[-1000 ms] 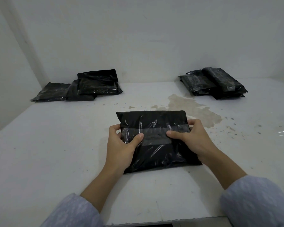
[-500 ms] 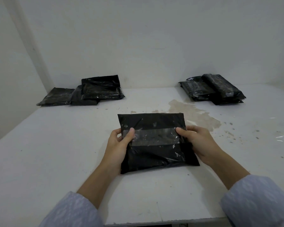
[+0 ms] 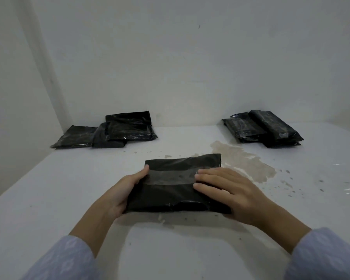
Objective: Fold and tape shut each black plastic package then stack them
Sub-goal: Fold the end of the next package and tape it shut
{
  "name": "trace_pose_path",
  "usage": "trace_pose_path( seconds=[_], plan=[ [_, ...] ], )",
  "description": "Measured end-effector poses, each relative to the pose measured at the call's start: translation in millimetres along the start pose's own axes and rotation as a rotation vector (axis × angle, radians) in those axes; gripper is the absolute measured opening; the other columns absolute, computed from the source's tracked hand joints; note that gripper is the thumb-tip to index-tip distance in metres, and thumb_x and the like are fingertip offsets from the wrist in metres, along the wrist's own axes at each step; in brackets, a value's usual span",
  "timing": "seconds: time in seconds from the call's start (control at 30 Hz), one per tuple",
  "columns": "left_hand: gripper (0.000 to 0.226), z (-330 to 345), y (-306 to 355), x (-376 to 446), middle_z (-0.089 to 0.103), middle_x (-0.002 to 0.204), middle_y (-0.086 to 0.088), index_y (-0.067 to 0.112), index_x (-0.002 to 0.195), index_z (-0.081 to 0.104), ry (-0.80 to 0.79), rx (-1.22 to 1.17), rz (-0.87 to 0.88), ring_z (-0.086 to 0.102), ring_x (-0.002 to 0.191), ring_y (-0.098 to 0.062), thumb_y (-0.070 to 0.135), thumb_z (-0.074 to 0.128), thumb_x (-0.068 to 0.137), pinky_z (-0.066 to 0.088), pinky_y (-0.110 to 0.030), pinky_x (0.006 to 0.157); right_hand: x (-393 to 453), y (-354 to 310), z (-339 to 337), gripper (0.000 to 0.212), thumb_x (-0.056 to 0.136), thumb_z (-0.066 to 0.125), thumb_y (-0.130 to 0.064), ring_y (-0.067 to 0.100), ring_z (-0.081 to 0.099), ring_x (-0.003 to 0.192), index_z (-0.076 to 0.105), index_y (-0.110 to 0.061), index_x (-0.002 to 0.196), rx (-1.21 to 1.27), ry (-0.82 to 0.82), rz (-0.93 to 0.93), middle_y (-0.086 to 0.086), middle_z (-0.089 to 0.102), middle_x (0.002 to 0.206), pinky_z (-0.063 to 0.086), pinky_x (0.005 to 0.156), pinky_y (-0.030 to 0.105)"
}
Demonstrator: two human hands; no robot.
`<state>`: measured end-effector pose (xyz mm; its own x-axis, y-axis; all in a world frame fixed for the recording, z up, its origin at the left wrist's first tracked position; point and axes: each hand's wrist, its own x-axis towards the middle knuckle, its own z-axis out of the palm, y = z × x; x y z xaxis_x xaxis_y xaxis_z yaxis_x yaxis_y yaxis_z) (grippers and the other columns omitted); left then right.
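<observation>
From the head view, the black package [image 3: 180, 186] lies on the white table [image 3: 49, 199] near the front, centred between the two hands. The left hand [image 3: 123, 193] grips its left edge, thumb curled over the top by the end of the clear tape strip [image 3: 170, 177]; the right hand [image 3: 228, 190] lies flat, fingers straight, pressing the strip's right end. The risk, as I judge it, is a poor seal: the film is slick and creased, so the flap could spring open if the tape is not rubbed down fully, or the parcel could slip when lifted one-sided. The brownish stain [image 3: 240, 160] at the far right (whether wet or dry I cannot tell) could foul it if dragged across. Taped packages [image 3: 265, 128] sit far right, another pile [image 3: 117, 130] far left. No brand, label or writing is legible anywhere.
</observation>
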<state>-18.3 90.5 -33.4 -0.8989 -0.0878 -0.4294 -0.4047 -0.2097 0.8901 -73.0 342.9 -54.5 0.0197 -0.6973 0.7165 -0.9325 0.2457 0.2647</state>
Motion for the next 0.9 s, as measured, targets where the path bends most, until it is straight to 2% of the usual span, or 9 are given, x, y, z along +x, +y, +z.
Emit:
trace_pose_path(
  seconds=[0.13,0.2,0.33,0.43,0.5,0.63,0.77,0.83,0.9],
  plan=[
    [0.057,3,12,28,0.068,0.112,-0.017,0.007,0.120,0.057,-0.100,-0.299,0.110,0.068,0.097,-0.032,0.052,0.030,0.097,0.052,-0.041,0.081,8,29,-10,0.026,0.087,0.062,-0.006,0.032,0.064,0.103,0.057,-0.001,0.112,-0.160,0.108,0.046,0.020,0.067,0.108,0.052,0.084,0.040],
    [0.051,16,14,47,0.063,0.120,-0.016,0.007,0.123,0.053,-0.065,-0.295,0.204,0.060,0.109,-0.034,0.046,0.029,0.099,0.047,-0.043,0.090,10,54,-12,0.023,0.088,0.063,-0.009,0.033,0.065,0.094,0.058,-0.002,0.108,-0.308,0.150,0.117,0.019,0.068,0.102,0.052,0.077,0.039],
    [0.029,59,7,88,0.058,0.127,0.000,0.020,0.120,0.056,0.022,0.439,0.605,0.047,0.125,-0.015,0.030,0.038,0.100,0.037,-0.029,0.101,8,119,0,0.019,0.079,0.064,0.002,0.033,0.064,0.077,0.066,0.000,0.098,-0.564,0.060,0.259,0.017,0.068,0.091,0.050,0.063,0.038],
    [0.042,88,-1,125,0.036,0.148,0.009,0.023,0.137,0.042,-0.057,0.988,0.748,0.014,0.142,-0.005,0.039,0.033,0.100,0.018,-0.021,0.108,-2,163,12,0.022,0.076,0.052,0.004,0.032,0.060,0.070,0.067,-0.002,0.091,-0.716,-0.060,0.364,0.014,0.065,0.082,0.046,0.059,0.034],
    [0.045,101,-5,143,0.024,0.153,0.010,0.024,0.144,0.032,-0.086,1.203,0.809,0.001,0.144,-0.004,0.038,0.028,0.101,0.010,-0.023,0.112,-11,189,19,0.021,0.068,0.057,0.007,0.031,0.058,0.066,0.065,-0.003,0.085,-0.808,-0.148,0.432,0.014,0.062,0.076,0.043,0.057,0.032],
    [0.045,106,-14,162,0.013,0.156,0.011,0.029,0.146,0.023,-0.104,1.399,0.796,-0.002,0.144,-0.007,0.037,0.024,0.102,0.001,-0.030,0.115,-17,226,33,0.029,0.048,0.071,0.011,0.029,0.056,0.060,0.063,-0.005,0.072,-0.934,-0.361,0.572,0.012,0.058,0.066,0.041,0.052,0.028],
    [0.046,106,-15,167,0.009,0.156,0.016,0.034,0.146,0.021,-0.080,1.411,0.777,0.000,0.143,-0.005,0.040,0.022,0.101,-0.002,-0.030,0.115,-25,251,50,0.039,0.039,0.081,0.004,0.029,0.057,0.060,0.064,-0.006,0.072,-0.940,-0.528,0.719,0.011,0.059,0.067,0.044,0.051,0.028],
    [0.045,106,-15,168,0.009,0.156,0.018,0.036,0.145,0.022,-0.069,1.402,0.771,0.000,0.143,-0.003,0.041,0.022,0.100,-0.002,-0.030,0.115,-31,256,52,0.044,0.042,0.087,-0.008,0.031,0.059,0.065,0.065,-0.004,0.080,-0.884,-0.602,0.797,0.013,0.062,0.073,0.047,0.055,0.031],
    [0.046,107,-16,168,0.009,0.156,0.017,0.036,0.145,0.021,-0.066,1.392,0.763,-0.001,0.143,-0.004,0.042,0.023,0.100,-0.003,-0.031,0.115,-37,257,54,0.053,0.062,0.082,-0.036,0.033,0.060,0.086,0.063,-0.004,0.100,-0.801,-0.665,0.841,0.016,0.063,0.094,0.047,0.070,0.038]
  ],
)
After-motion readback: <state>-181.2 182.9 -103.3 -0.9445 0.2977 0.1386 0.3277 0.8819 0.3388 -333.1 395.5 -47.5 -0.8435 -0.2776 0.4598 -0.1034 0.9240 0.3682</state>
